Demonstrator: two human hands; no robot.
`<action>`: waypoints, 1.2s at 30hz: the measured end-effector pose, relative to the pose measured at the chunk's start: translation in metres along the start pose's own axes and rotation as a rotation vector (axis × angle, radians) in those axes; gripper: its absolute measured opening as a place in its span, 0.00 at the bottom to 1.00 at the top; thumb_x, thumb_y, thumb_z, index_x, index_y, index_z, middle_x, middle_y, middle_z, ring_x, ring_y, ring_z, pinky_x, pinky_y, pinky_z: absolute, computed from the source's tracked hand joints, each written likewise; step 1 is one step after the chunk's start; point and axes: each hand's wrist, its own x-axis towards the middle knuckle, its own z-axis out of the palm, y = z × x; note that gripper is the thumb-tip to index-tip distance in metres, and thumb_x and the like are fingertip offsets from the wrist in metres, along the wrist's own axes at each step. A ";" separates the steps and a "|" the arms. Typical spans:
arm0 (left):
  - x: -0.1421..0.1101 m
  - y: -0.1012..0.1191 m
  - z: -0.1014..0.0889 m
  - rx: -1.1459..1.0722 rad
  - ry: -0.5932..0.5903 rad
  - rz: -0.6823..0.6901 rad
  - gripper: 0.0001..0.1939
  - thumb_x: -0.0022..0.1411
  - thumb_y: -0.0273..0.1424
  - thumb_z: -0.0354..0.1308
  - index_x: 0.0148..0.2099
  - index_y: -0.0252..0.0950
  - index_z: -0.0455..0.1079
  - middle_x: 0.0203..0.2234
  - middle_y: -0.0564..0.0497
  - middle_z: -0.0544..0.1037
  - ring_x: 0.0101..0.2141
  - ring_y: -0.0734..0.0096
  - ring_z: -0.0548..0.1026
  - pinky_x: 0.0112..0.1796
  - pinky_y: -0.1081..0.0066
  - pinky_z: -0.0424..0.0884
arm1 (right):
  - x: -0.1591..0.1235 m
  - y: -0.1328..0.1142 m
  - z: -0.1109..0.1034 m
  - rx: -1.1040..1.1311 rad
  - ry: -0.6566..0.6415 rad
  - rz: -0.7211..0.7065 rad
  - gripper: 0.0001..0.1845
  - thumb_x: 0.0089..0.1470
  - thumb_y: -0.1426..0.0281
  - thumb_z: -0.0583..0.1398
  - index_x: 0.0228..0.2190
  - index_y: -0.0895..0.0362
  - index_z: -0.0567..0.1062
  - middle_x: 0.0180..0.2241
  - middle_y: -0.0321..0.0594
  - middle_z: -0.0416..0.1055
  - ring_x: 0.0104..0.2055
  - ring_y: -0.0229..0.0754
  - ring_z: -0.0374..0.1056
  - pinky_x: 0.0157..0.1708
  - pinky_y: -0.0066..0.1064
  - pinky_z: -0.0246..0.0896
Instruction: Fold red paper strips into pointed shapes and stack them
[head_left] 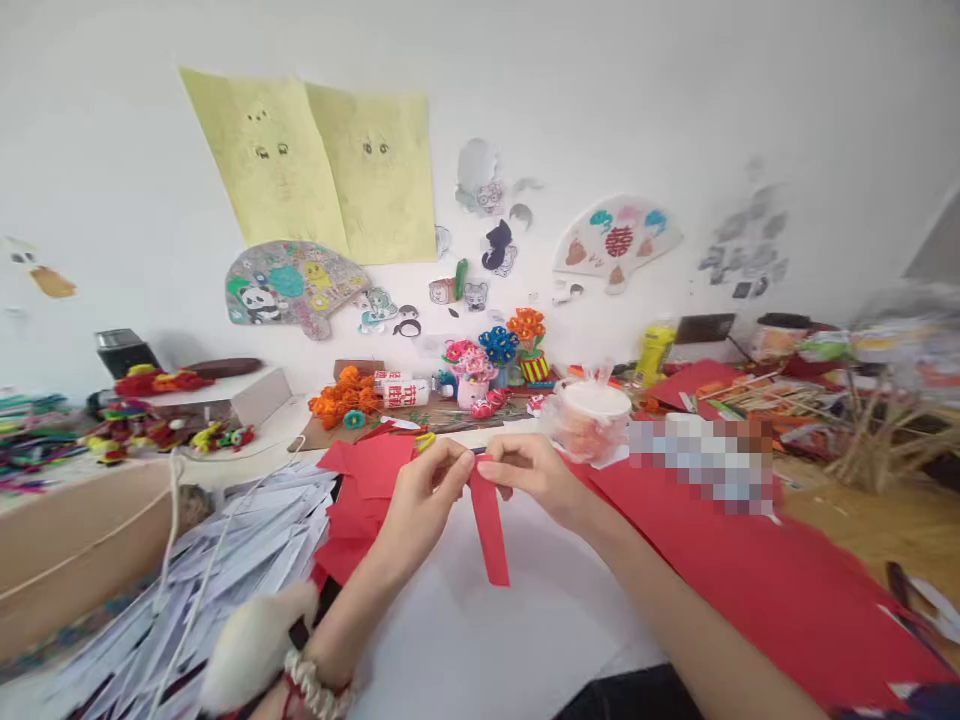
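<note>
Pinching the upper end of a red strip (491, 540), with thumb and fingertips of both left hand (420, 495) and right hand (536, 475) close together, over a white sheet (517, 635) on a crowded worktop (294, 428). Flanked on the left by red scraps (367, 475) and a heap of white slips (262, 545), on the right by large red sheets (735, 565). Lined toward the back with orange flowers (341, 398), pink flowers (469, 360), a lidded tub (595, 402) and, farther right, thin sticks (757, 390). Backed by a white wall (540, 60) bearing yellow drawings (375, 175), a panda fan (292, 285), a paler fan (615, 245) and small cut-outs (496, 246).
</note>
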 end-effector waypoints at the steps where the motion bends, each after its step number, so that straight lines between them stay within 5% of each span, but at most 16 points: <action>1: 0.000 0.000 0.000 0.003 -0.003 -0.005 0.13 0.62 0.38 0.50 0.29 0.35 0.63 0.23 0.54 0.66 0.25 0.75 0.63 0.27 0.75 0.60 | 0.000 0.000 -0.001 -0.004 0.000 0.001 0.15 0.51 0.64 0.62 0.20 0.59 0.68 0.19 0.32 0.63 0.22 0.34 0.60 0.23 0.26 0.52; 14: -0.001 -0.004 -0.003 0.023 -0.013 0.000 0.14 0.63 0.38 0.51 0.29 0.34 0.64 0.22 0.54 0.66 0.24 0.76 0.62 0.26 0.75 0.59 | -0.002 -0.004 0.001 0.025 -0.005 0.031 0.15 0.50 0.62 0.63 0.20 0.59 0.69 0.18 0.32 0.63 0.21 0.34 0.60 0.23 0.27 0.52; 36: -0.003 -0.006 0.004 0.082 -0.177 0.015 0.15 0.64 0.38 0.50 0.28 0.35 0.63 0.21 0.56 0.63 0.24 0.76 0.61 0.27 0.75 0.58 | 0.000 0.002 -0.007 0.029 0.240 -0.068 0.16 0.47 0.62 0.65 0.18 0.57 0.69 0.16 0.31 0.62 0.19 0.34 0.58 0.21 0.27 0.52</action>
